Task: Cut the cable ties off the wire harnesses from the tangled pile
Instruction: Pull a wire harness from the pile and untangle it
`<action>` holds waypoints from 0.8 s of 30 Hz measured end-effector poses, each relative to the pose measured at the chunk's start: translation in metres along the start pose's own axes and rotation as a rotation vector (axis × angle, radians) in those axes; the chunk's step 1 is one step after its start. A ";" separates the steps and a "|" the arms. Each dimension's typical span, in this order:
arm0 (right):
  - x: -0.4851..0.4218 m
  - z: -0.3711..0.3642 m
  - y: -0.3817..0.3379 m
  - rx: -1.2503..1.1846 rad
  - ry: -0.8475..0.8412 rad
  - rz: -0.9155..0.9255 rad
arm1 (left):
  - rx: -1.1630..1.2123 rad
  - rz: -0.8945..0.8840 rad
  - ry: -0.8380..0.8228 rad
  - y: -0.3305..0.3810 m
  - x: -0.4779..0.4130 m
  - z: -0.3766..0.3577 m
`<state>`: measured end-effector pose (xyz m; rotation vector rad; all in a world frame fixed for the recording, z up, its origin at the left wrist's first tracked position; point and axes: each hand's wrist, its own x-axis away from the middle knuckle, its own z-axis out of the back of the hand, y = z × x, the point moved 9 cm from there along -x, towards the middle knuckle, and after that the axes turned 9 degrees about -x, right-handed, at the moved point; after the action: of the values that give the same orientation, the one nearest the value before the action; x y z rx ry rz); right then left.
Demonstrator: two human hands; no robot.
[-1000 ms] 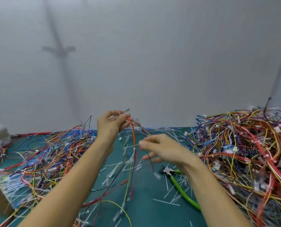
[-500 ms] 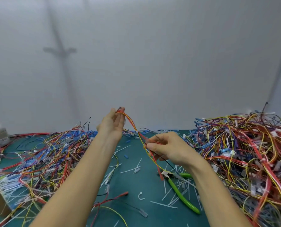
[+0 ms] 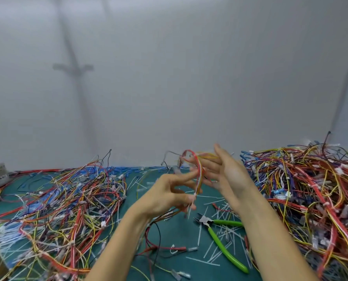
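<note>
1. Above the middle of the green mat (image 3: 175,230), the left hand (image 3: 165,196) is holding a small wire harness (image 3: 198,173) of red, yellow and white strands; its forefinger and thumb are curling loosely around the lower end, where a pale tie or connector is hanging, though blur is making it hard to say which.
2. Just beside it, the right hand (image 3: 228,173) is standing nearly flat, fingers stretched and spread, with the harness looping across them; it is touching the wires and gripping nothing firmly, as far as I can judge.
3. On the mat below, the green-handled cutters (image 3: 222,239) are lying unheld among white tie offcuts (image 3: 211,258).
4. The step in hand is looking like sorting the strands to find the tie. Doing it well is meaning: keeping the bundle taut between both hands, turning the tie outward and clear of the wire insulation, then reaching for the cutters with the right hand only.
5. The tangled pile (image 3: 311,199) is sitting at the right, and the looser heap (image 3: 63,199) at the left.
6. Compared with half a second ago, the right hand is no longer pinching the strand low down but is opening and rising, the left hand is dropping from its high pinch, and the harness is gathering into a short loop between them.
</note>
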<state>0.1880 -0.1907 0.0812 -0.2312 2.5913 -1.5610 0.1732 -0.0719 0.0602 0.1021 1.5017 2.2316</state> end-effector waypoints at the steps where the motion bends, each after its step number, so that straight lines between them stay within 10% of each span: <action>1: -0.001 0.002 0.002 0.111 0.008 -0.004 | -0.057 0.007 -0.041 -0.004 -0.001 -0.006; 8: -0.001 -0.006 -0.002 0.226 -0.028 0.154 | -0.137 0.175 -0.081 -0.034 -0.003 0.006; 11: 0.001 -0.016 -0.010 0.243 -0.150 0.239 | 0.329 0.306 0.286 -0.050 -0.004 0.044; 15: 0.007 -0.026 0.005 0.466 -0.325 0.159 | 0.970 0.168 0.231 -0.028 -0.010 0.051; 24: 0.005 -0.005 0.002 0.658 -0.122 0.099 | 0.381 -0.004 0.704 -0.005 -0.003 0.074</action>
<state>0.1818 -0.1867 0.0820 -0.1259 1.8347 -2.1613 0.1995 -0.0078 0.0863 -0.6310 2.2642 2.0421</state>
